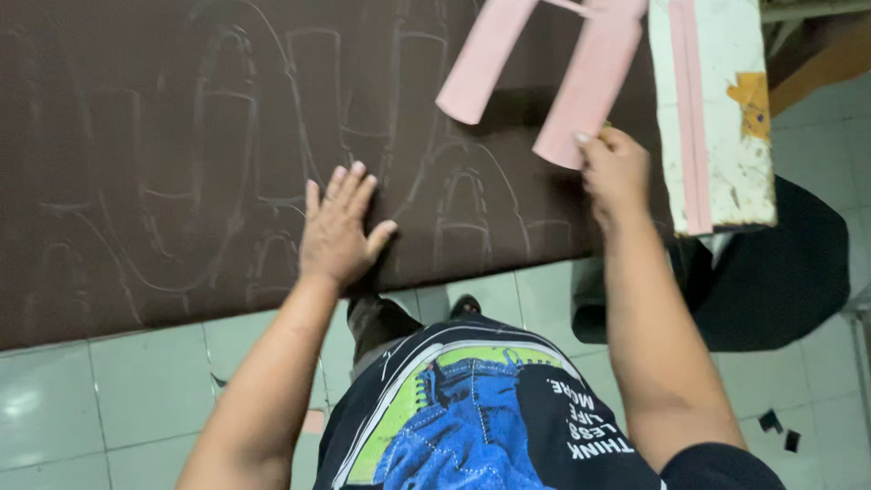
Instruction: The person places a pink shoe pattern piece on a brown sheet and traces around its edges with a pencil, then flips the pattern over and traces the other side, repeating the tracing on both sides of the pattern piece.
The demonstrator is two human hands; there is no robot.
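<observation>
A dark brown sheet [181, 163], chalked with pale curved outlines, fills the frame's upper left; the left hand [337, 231] presses flat, fingers spread, while the right hand [617, 172] pinches a pink forked template [553, 63] at upper right.

A dark brown sheet [181, 136] marked with pale chalk outlines is seen, pink template pieces [590, 82] laid on it, beside a white board [717, 163] striped pink and patched orange, over pale green floor tiles [91, 399].
</observation>
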